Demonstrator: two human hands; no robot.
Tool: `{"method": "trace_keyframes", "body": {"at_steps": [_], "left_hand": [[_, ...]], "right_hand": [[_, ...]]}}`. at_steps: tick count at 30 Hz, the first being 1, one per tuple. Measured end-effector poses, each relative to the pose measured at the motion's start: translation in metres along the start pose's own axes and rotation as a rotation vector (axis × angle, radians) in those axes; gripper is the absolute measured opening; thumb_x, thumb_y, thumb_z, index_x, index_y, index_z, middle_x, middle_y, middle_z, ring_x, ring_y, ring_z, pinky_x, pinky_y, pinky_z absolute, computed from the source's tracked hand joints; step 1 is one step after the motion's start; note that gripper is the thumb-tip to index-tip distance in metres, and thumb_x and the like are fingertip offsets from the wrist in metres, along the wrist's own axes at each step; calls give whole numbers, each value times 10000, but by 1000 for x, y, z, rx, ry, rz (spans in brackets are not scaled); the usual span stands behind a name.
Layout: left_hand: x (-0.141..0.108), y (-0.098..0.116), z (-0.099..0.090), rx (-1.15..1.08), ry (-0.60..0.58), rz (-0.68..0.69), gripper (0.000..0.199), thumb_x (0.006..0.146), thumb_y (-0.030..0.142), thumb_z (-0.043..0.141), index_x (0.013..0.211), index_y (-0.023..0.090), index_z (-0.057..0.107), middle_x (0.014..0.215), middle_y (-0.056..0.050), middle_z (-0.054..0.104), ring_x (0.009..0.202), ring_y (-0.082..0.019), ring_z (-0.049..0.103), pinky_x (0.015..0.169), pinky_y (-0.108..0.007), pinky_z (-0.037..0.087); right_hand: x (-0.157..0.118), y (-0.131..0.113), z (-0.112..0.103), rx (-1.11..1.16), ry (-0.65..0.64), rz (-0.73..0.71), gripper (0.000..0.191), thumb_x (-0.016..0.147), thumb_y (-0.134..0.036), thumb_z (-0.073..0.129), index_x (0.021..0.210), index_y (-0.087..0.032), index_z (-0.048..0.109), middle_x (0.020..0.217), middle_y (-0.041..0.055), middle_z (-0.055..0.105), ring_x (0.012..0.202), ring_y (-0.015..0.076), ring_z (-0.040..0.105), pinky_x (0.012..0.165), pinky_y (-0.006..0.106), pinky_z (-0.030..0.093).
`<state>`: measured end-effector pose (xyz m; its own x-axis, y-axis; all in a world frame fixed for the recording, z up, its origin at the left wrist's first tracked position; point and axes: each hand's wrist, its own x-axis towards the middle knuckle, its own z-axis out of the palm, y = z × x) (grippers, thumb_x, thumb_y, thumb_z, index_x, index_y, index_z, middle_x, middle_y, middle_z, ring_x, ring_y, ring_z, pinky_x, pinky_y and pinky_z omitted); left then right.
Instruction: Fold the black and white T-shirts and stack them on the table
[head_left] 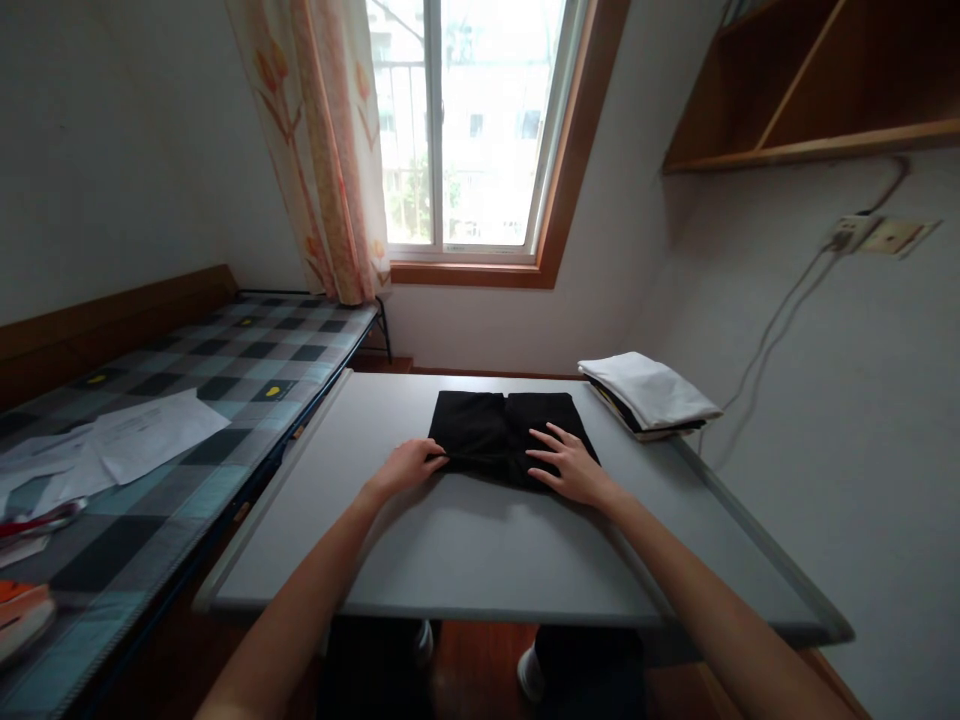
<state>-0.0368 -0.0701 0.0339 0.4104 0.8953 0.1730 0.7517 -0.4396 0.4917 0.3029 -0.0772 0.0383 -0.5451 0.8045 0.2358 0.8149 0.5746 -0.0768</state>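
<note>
A black folded cloth (pixel 480 425) lies on the white table (pixel 465 560), with a seam or gap running down its middle. At its near left corner, my left hand (pixel 409 463) pinches the edge between thumb and fingers. My right hand (pixel 571 468) rests on the right part of the cloth, fingers spread and pointing left. The cloth's near right edge is partly hidden under my right hand.
A stack of folded cloths (pixel 649 390), white on top, sits at the table's back right corner by the wall. Left of the table, a bed with a checkered sheet (pixel 247 370) holds papers (pixel 150 435). A cable (pixel 772 340) hangs at right.
</note>
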Motion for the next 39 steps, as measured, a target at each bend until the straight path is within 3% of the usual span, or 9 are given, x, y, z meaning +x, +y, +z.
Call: {"method": "trace_keyframes", "body": {"at_steps": [4,9,12,15,19,22,27,33,39], "left_hand": [[-15,-31,-13,-309,76,-107,392,815,497,515,732,180,729,682,-28,685,648,-173,601,617,-250,447],[-24,-74,-24,-564,456,-414,468,750,554,534,830,128,711,753,-88,703,716,-219,639,589,-272,463],[-27,-93,-31,-315,562,-639,389,783,480,511,832,151,712,807,-121,711,852,-289,641,680,-335,464],[-31,-96,-34,43,515,-768,289,775,392,544,938,223,714,989,-128,689,1027,-344,578,818,-422,430],[-36,-68,-33,283,607,-632,339,780,282,539,1099,253,648,1186,-126,556,1117,-340,497,897,-471,401],[-39,-35,-27,284,624,-373,278,828,245,499,1071,236,634,1152,-106,548,1098,-281,504,954,-439,389],[-34,4,2,85,177,82,228,887,269,474,1019,230,655,1015,-55,645,967,-204,588,930,-350,440],[-4,15,28,-345,230,-59,430,872,415,514,1209,163,604,1228,-115,626,1162,-272,554,1031,-418,401],[15,33,9,-864,342,-157,380,776,507,623,876,145,682,848,-55,702,823,-211,634,744,-311,493]], "right_hand": [[9,-13,-4,-24,46,-106,339,892,-455,510,984,-233,749,1369,51,542,1383,320,290,1095,526,268],[49,-36,-6,-42,-117,-186,323,930,-329,455,896,-164,731,1014,105,721,1058,236,619,973,380,388],[80,-52,-5,-127,-170,-89,285,930,-314,458,991,-158,689,957,105,720,895,217,664,850,334,420],[104,-63,-2,-205,-236,0,284,883,-376,546,983,-153,689,977,132,711,925,244,652,838,331,408],[119,-70,3,-203,-266,36,210,832,-300,604,927,-148,714,1099,159,678,1085,283,579,936,371,355],[124,-72,4,-122,-289,89,210,852,-164,514,877,-136,721,1037,162,697,1021,255,616,938,364,354],[131,-75,-6,-11,-283,246,226,847,-196,507,913,-105,703,986,196,695,883,265,659,737,325,445],[128,-83,-25,370,-297,293,283,888,-312,483,750,-142,663,662,25,640,579,101,567,539,192,409],[120,-106,-33,1208,-244,366,222,798,-279,625,628,-140,597,533,-37,498,513,70,496,529,196,475]]}}
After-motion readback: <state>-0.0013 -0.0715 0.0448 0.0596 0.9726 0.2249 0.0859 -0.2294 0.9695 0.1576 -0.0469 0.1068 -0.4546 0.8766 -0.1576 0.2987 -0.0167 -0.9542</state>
